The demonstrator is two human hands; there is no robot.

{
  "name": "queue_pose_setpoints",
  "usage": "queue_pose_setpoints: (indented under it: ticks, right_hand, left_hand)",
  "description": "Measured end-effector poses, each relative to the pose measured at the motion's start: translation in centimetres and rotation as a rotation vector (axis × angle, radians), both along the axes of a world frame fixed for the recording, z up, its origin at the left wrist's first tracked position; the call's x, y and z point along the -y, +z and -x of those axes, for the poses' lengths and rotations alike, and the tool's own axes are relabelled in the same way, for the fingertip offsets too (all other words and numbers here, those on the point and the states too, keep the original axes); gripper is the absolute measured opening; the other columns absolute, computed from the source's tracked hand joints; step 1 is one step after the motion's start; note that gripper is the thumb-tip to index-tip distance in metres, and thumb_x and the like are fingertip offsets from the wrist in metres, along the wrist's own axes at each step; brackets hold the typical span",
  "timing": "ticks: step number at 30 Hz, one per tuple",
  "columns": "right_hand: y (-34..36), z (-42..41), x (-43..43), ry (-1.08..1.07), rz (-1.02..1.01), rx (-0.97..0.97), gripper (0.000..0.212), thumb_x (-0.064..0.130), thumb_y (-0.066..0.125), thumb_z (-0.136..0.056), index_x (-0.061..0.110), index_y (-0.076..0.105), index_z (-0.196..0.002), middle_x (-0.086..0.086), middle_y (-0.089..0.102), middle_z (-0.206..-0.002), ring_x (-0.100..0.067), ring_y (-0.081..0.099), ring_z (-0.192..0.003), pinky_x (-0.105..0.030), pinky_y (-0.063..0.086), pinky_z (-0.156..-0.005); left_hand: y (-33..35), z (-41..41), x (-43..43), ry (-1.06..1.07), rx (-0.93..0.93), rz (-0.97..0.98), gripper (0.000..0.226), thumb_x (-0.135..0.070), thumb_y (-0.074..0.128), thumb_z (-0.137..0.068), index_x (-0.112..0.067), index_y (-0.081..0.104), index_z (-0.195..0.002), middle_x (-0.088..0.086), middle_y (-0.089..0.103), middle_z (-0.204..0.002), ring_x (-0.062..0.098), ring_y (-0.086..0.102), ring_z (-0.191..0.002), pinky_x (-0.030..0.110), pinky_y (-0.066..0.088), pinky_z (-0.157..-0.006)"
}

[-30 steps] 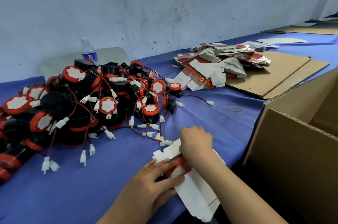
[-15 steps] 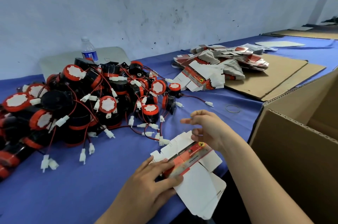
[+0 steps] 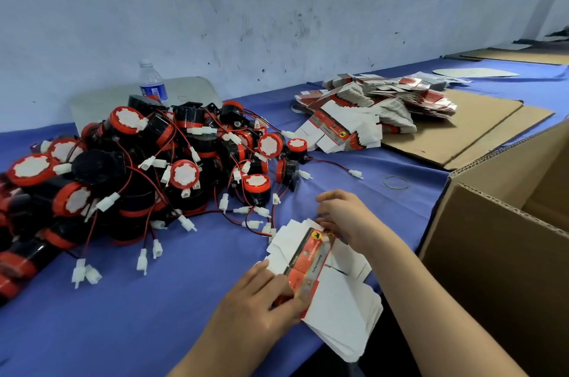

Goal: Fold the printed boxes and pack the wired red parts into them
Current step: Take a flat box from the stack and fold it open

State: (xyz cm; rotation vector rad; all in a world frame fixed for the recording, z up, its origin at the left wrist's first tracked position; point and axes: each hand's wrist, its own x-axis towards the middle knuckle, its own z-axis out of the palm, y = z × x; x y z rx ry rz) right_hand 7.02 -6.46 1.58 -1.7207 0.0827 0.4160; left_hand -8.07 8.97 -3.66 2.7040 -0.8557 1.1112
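I see the left grip (image 3: 261, 299) pinching the near end of a partly unfolded printed box (image 3: 308, 256), thumb on its red panel. The right grip (image 3: 345, 216) has its fingers curled onto the box's far end, beside the yellow emblem. The box lies at the near edge of the blue-covered bench (image 3: 123, 315), its white flaps hanging over. The heap of wired red parts (image 3: 154, 167) sits to the left, with loose connectors reaching near the box. A stack of flat boxes (image 3: 369, 111) lies farther back, and an open corrugated carton (image 3: 492, 253) stands at right.
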Motion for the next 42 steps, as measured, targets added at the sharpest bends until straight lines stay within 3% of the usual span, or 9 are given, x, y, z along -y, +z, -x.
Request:
queue_pose_setpoints:
  ticks: [9, 15, 19, 22, 29, 32, 36, 40, 42]
  right_hand:
    - [0.8, 0.4, 0.6, 0.168, 0.504, 0.206, 0.025, 0.000, 0.052, -0.085, 0.018, 0.063, -0.099, -0.011, 0.059, -0.090, -0.025, 0.052, -0.064, -0.029, 0.044, -0.060]
    - [0.7, 1.1, 0.4, 0.232, 0.843, 0.357, 0.031, -0.001, 0.045, -0.082, 0.016, 0.067, -0.097, -0.005, 0.062, -0.107, -0.026, 0.058, -0.102, -0.033, 0.051, -0.077]
    - [0.6, 0.5, 1.0, 0.175, 0.859, 0.367, 0.034, 0.001, 0.046, -0.083, 0.017, 0.063, -0.107, -0.009, 0.056, -0.111, -0.029, 0.056, -0.100, -0.033, 0.048, -0.074]
    - [0.5, 0.3, 0.6, 0.067, 0.912, 0.428, 0.025, 0.009, 0.056, -0.087, 0.018, 0.062, -0.109, -0.010, 0.043, -0.118, -0.032, 0.048, -0.106, -0.030, 0.042, -0.076]
    - [2.5, 5.1, -3.9, 0.095, 0.043, 0.498, 0.042, 0.045, 0.067, -0.083, 0.030, 0.053, -0.119, 0.015, 0.063, -0.101, 0.004, 0.061, -0.078, -0.008, 0.043, -0.058]
    - [2.1, 6.5, -5.0, 0.142, 0.013, 0.541, 0.040, 0.034, 0.073, -0.081, 0.036, 0.053, -0.115, 0.026, 0.063, -0.089, 0.018, 0.056, -0.077, 0.001, 0.039, -0.061]
    - [2.7, 7.5, -5.1, 0.207, -0.113, 0.585, 0.034, 0.037, 0.078, -0.076, 0.046, 0.056, -0.100, 0.031, 0.066, -0.091, 0.015, 0.059, -0.084, -0.001, 0.042, -0.068]
    - [2.7, 8.6, -6.4, 0.423, -0.191, 0.610, 0.036, 0.030, 0.078, -0.075, 0.036, 0.064, -0.108, 0.009, 0.072, -0.099, -0.011, 0.067, -0.097, -0.031, 0.052, -0.090]
    - [1.9, 9.7, -7.3, 0.569, -0.174, 0.611, 0.022, 0.030, 0.075, -0.076, 0.039, 0.067, -0.094, 0.012, 0.070, -0.083, -0.005, 0.064, -0.077, -0.025, 0.053, -0.079]
  left_hand:
    - [0.6, 0.1, -0.8, 0.214, 0.169, -0.008, 0.039, 0.003, 0.068, -0.073, -0.021, 0.077, -0.103, -0.001, 0.064, -0.067, 0.014, 0.062, -0.054, 0.054, 0.055, -0.082]
    - [1.2, 0.0, -2.6, 0.410, 0.200, 0.063, 0.042, 0.005, 0.056, -0.077, -0.022, 0.070, -0.106, -0.001, 0.057, -0.072, 0.019, 0.057, -0.057, 0.056, 0.042, -0.095]
    - [2.2, -0.1, -4.4, 0.411, 0.126, 0.558, 0.027, -0.013, 0.049, -0.087, -0.024, 0.052, -0.110, -0.009, 0.047, -0.087, 0.012, 0.050, -0.073, 0.025, 0.042, -0.066]
    - [2.5, 0.0, -4.9, 0.316, 0.014, 1.212, 0.034, -0.013, 0.058, -0.091, -0.041, 0.053, -0.110, -0.023, 0.061, -0.098, -0.005, 0.059, -0.089, 0.006, 0.045, -0.072]
    - [2.1, 0.0, -4.7, 0.136, -0.140, 1.395, 0.036, -0.022, 0.058, -0.092, -0.053, 0.052, -0.110, -0.016, 0.067, -0.112, -0.005, 0.061, -0.106, 0.016, 0.052, -0.083]
    - [1.8, 0.3, -4.2, 0.131, -0.201, 1.334, 0.040, -0.038, 0.059, -0.091, -0.064, 0.047, -0.120, -0.024, 0.062, -0.122, 0.004, 0.063, -0.107, 0.032, 0.054, -0.082]
    - [1.8, 0.5, -4.2, 0.245, -0.175, 1.254, 0.059, -0.040, 0.050, -0.095, -0.070, 0.020, -0.135, -0.048, 0.057, -0.093, -0.006, 0.050, -0.067, 0.004, 0.041, -0.062]
    - [1.5, 0.3, -4.2, 0.138, -0.247, 1.289, 0.072, -0.055, 0.045, -0.091, -0.061, -0.007, -0.142, -0.052, 0.035, -0.130, -0.024, 0.044, -0.114, 0.008, 0.042, -0.088]
    - [0.5, 0.0, -4.2, 0.091, -0.397, 1.292, 0.085, -0.058, 0.054, -0.087, -0.029, 0.008, -0.152, -0.033, 0.038, -0.145, -0.012, 0.047, -0.122, 0.002, 0.040, -0.087]
